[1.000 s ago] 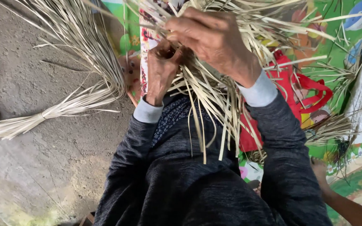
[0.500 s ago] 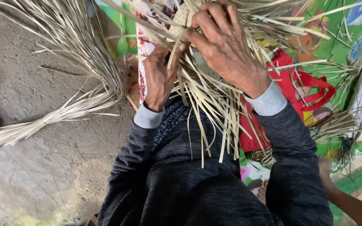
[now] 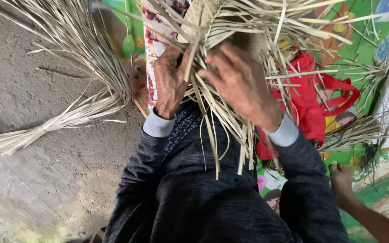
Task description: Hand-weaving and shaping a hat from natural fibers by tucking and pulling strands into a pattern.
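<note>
Straw strips (image 3: 230, 117) over concrete floor (image 3: 32, 189), colourful mat (image 3: 365, 40).

Bare grey concrete floor (image 3: 32, 67) at left, rough, stained, w/ a paler patch toward the bottom. Directly on it: tied bundle of pale dried strips (image 3: 59, 121), bound end low left, loose ends fanning up and right. At right, over the floor: colourful cartoon-print mat (image 3: 365, 40), mostly green. On the mat: red bag (image 3: 311, 108) w/ looped handles, smaller sheaf of strips (image 3: 356, 132) just beside it, scattered loose strips. Bare foot (image 3: 341, 180) of another person at mat's lower right.
</note>
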